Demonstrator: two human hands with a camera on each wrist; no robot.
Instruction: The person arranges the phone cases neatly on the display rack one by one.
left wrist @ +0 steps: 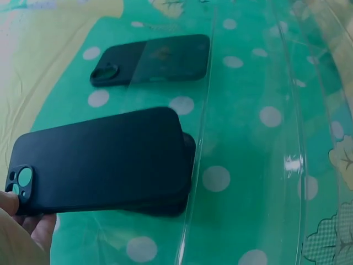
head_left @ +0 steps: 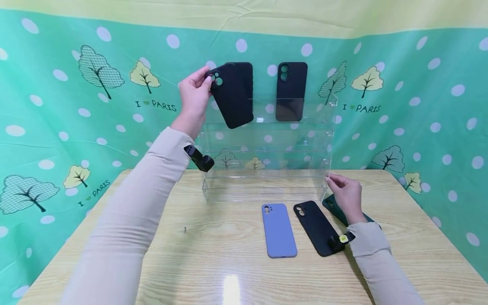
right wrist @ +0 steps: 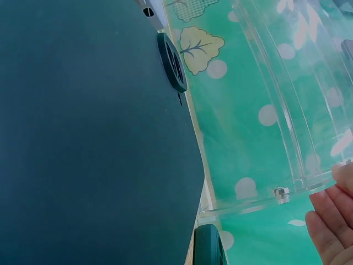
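Observation:
At the top tier of a clear acrylic display rack (head_left: 267,184), my left hand (head_left: 194,93) pinches a black phone case (head_left: 233,99) by its camera-hole corner. The case tilts and overlaps a second black phone case (left wrist: 189,149) behind it, most of which is hidden. To the right, another black phone case (head_left: 291,89) stands upright in the top tier, its lower part behind the clear lip. Low on the rack's right side, my right hand (head_left: 347,195) grips the edge of the side panel between thumb and fingers.
On the wooden table (head_left: 213,262) before the rack lie a lavender phone case (head_left: 279,231), a black phone case (head_left: 316,228) and a dark green phone case (head_left: 332,207) partly under my right hand. A tiny upright object (head_left: 185,229) stands at left. A patterned green curtain (head_left: 126,140) hangs behind.

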